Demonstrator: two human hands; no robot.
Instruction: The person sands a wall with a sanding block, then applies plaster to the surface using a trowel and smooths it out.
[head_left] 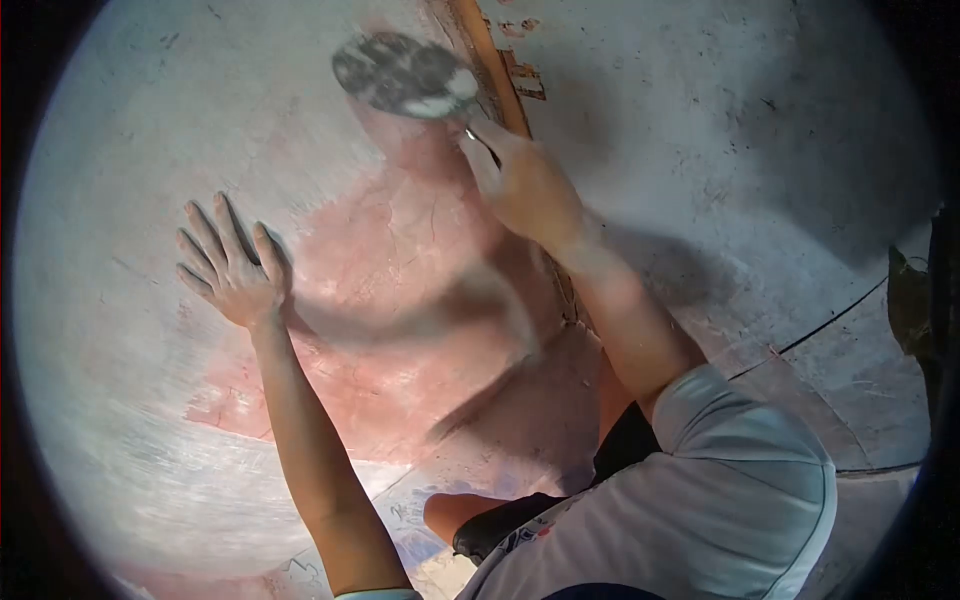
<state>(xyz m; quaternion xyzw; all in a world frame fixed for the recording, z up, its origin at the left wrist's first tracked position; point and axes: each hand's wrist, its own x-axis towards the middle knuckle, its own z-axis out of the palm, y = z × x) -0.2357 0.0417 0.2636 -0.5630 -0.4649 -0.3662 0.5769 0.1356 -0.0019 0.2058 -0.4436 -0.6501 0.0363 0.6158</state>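
Note:
My left hand [238, 275] lies flat on the pale, dusty surface with its fingers spread. At the upper middle, my right hand [528, 188] is wrapped round the handle of an oval tool [405, 75] with a mottled grey and white face, slightly blurred. The tool is over the pale surface beside an orange-brown strip. Between and below my hands spreads a reddish-pink patch [380, 250], partly under the shadow of my arm. Whether the tool touches the surface is not clear.
The orange-brown strip [490, 65] runs down from the top, with chipped spots beside it. Dark cracks or seams cross the surface at the right. A dark greenish object [908, 305] is at the right edge. My knee and shirt show at the bottom.

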